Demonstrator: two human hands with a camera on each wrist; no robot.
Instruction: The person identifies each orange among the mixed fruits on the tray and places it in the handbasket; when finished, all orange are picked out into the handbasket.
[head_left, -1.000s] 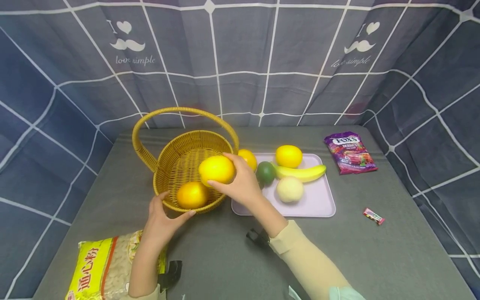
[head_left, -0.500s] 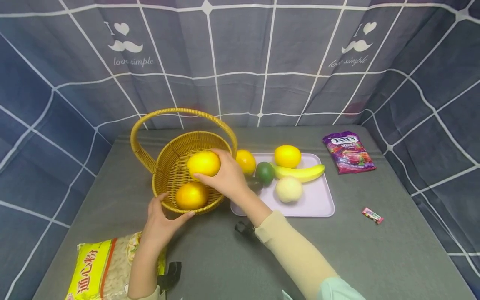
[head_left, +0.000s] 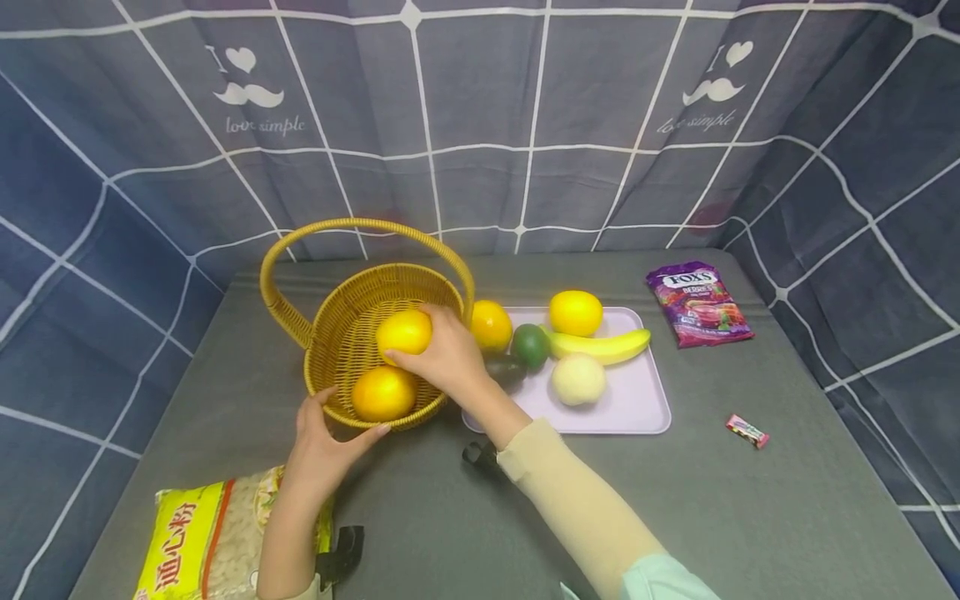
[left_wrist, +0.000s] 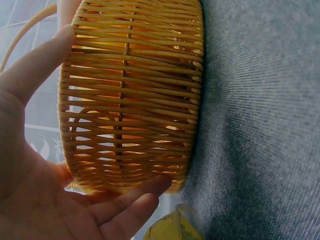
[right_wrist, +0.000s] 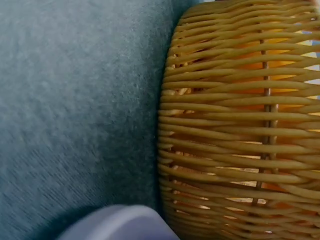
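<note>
A yellow wicker basket [head_left: 347,335] with a tall handle stands on the grey table. My left hand [head_left: 321,446] grips its near-left rim, the thumb along the front edge. In the left wrist view the thumb [left_wrist: 37,67] lies at the rim and the fingers curve round the woven side. Inside the basket, my right hand [head_left: 444,354] holds a yellow lemon [head_left: 402,332] between thumb and fingers. Just in front of that lemon, an orange-yellow round fruit [head_left: 383,393] lies in the basket. The right wrist view shows the basket wall [right_wrist: 240,120], but not the hand.
A lilac tray [head_left: 630,408] right of the basket bears a lemon [head_left: 576,313], a banana [head_left: 607,347], a pale round fruit [head_left: 578,379] and green fruits [head_left: 530,347]. An orange [head_left: 491,326] sits at its left end. Nearby are a candy bag [head_left: 699,304], a wrapped sweet [head_left: 747,432] and a pasta bag [head_left: 202,533].
My right hand has moved left and down into the basket with the lemon, bringing it behind the orange-yellow fruit. My left hand has stayed at the rim.
</note>
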